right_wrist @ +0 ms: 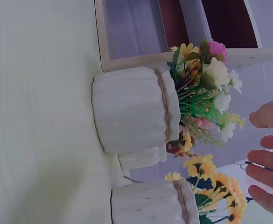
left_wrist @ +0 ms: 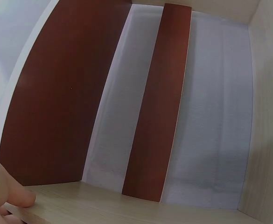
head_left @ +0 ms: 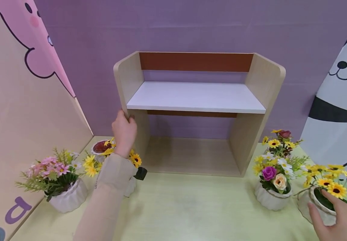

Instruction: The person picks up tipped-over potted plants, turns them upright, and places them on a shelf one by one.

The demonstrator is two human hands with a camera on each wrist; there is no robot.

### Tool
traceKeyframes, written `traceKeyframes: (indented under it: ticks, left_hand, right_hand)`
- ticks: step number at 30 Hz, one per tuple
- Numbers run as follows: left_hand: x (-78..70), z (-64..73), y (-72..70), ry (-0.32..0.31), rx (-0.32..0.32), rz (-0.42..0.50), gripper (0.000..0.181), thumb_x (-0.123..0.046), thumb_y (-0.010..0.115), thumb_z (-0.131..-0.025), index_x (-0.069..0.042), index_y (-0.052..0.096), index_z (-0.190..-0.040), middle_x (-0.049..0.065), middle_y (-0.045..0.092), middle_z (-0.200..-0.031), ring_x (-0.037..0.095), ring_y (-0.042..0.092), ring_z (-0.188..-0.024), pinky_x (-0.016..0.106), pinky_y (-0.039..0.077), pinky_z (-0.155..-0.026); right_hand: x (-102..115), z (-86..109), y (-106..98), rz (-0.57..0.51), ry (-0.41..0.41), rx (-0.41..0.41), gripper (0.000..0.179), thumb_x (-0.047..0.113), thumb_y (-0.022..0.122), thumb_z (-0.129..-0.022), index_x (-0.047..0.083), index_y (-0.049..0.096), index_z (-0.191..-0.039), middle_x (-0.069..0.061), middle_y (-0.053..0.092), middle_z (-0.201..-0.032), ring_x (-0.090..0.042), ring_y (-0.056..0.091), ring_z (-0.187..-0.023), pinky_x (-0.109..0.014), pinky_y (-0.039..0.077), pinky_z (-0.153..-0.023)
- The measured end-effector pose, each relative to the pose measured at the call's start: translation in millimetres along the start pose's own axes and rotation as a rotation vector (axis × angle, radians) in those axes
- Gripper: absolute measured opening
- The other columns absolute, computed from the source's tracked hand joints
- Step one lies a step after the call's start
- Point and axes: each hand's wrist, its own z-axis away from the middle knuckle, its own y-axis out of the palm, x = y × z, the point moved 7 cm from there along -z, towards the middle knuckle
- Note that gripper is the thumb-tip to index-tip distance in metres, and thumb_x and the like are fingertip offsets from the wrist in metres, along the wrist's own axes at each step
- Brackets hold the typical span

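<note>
A small wooden desktop bookshelf (head_left: pixel 196 97) with a white middle board and red-brown back slats stands against the purple backdrop. My left hand (head_left: pixel 124 132) grips the front edge of its left side panel, the thumb on the inner side. In the left wrist view the thumb (left_wrist: pixel 19 193) lies on that panel, beside the underside of the middle board. At the lower right, my right hand (head_left: pixel 340 217) is beside a white pot of yellow flowers (head_left: pixel 304 206). The right wrist view has its fingers (right_wrist: pixel 267 175) spread, holding nothing, apart from the flowers.
Next to the yellow flowers is a white pot with purple and peach roses (head_left: pixel 273 199), another bouquet (head_left: pixel 282 144) behind it. On the left stand a pot of pink flowers (head_left: pixel 71 197) and yellow flowers (head_left: pixel 90 165), partly hidden by my left arm. Printed panels flank the pale green table (head_left: pixel 188 207).
</note>
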Motion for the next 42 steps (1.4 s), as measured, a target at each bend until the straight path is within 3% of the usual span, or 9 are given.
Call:
traceKeyframes:
  ticks: [6,11,15,20,25,30,34,40,42]
  left_hand:
    - [2.2,-0.5,2.4,0.009,-0.014,0.003,0.029,-0.016,0.045,-0.095,0.004,0.049,-0.115,0.025,0.059,-0.11,0.038,0.059,-0.1,0.05,0.05,-0.081]
    - [1.4,0.1,1.5,0.016,-0.023,0.007,0.027,-0.014,0.046,-0.095,0.006,0.05,-0.113,0.026,0.059,-0.108,0.039,0.059,-0.098,0.05,0.051,-0.079]
    - [2.2,1.6,1.8,0.008,-0.013,0.011,0.028,-0.014,0.045,-0.095,0.006,0.049,-0.114,0.025,0.059,-0.108,0.038,0.059,-0.099,0.05,0.051,-0.08]
    - [2.0,2.9,1.6,0.008,-0.014,0.006,0.029,-0.015,0.045,-0.095,0.005,0.048,-0.115,0.025,0.058,-0.112,0.038,0.058,-0.103,0.05,0.049,-0.082]
    - [-0.1,3.1,2.2,0.017,-0.012,-0.003,0.028,-0.014,0.044,-0.095,0.006,0.047,-0.115,0.026,0.058,-0.112,0.039,0.058,-0.103,0.05,0.049,-0.083]
    - [-0.7,2.7,2.7,0.026,-0.019,-0.014,0.027,-0.014,0.044,-0.095,0.006,0.047,-0.113,0.026,0.058,-0.111,0.039,0.059,-0.101,0.049,0.05,-0.081]
    - [-0.4,2.2,2.2,0.035,-0.029,-0.027,0.026,-0.014,0.044,-0.095,0.006,0.048,-0.111,0.027,0.06,-0.107,0.039,0.06,-0.096,0.048,0.052,-0.075]
    - [0.6,2.0,3.5,0.04,-0.016,-0.037,0.025,-0.015,0.043,-0.096,0.006,0.047,-0.11,0.026,0.06,-0.102,0.039,0.061,-0.091,0.048,0.052,-0.072]
    - [1.1,1.6,3.9,0.043,-0.015,-0.04,0.025,-0.015,0.043,-0.096,0.006,0.047,-0.109,0.027,0.06,-0.102,0.039,0.061,-0.091,0.048,0.052,-0.072]
  right_hand:
    - [-36,-5.6,18,0.015,0.034,-0.039,0.067,0.03,0.054,-0.09,-0.015,0.03,-0.133,-0.039,0.039,-0.119,-0.054,0.036,-0.107,-0.061,0.032,-0.085]
    - [-58,-7.1,29,0.035,0.119,-0.058,0.073,0.035,0.057,-0.087,-0.01,0.028,-0.136,-0.036,0.038,-0.126,-0.053,0.033,-0.114,-0.059,0.031,-0.092]
    - [-56,0.1,23,0.027,0.211,-0.078,0.08,0.044,0.055,-0.086,-0.006,0.023,-0.14,-0.034,0.033,-0.134,-0.052,0.031,-0.119,-0.059,0.027,-0.097]
    - [-49,6.8,12,0.005,0.284,-0.121,0.081,0.042,0.056,-0.086,-0.003,0.019,-0.142,-0.032,0.027,-0.139,-0.051,0.029,-0.122,-0.058,0.024,-0.101]
    - [-89,1.2,36,0.029,0.349,-0.118,0.093,0.051,0.058,-0.082,0.003,0.009,-0.145,-0.025,0.018,-0.147,-0.044,0.02,-0.132,-0.057,0.021,-0.105]
    - [-126,-4.4,55,-0.04,0.403,-0.148,0.096,0.054,0.058,-0.08,0.008,0.007,-0.146,-0.018,0.01,-0.151,-0.038,0.009,-0.137,-0.057,0.014,-0.107]
    - [-118,-2.6,51,-0.064,0.459,-0.114,0.097,0.057,0.054,-0.081,0.009,0.002,-0.146,-0.015,0.004,-0.152,-0.037,0.005,-0.138,-0.057,0.014,-0.107]
    - [-62,10.2,23,-0.116,0.516,-0.039,0.089,0.052,0.043,-0.087,0.001,-0.001,-0.144,-0.021,0.001,-0.15,-0.041,0.003,-0.137,-0.056,0.01,-0.109]
    - [-80,4.5,36,-0.091,0.515,-0.039,0.093,0.058,0.042,-0.085,0.002,-0.003,-0.145,-0.022,0.0,-0.15,-0.041,0.003,-0.136,-0.057,0.01,-0.108]
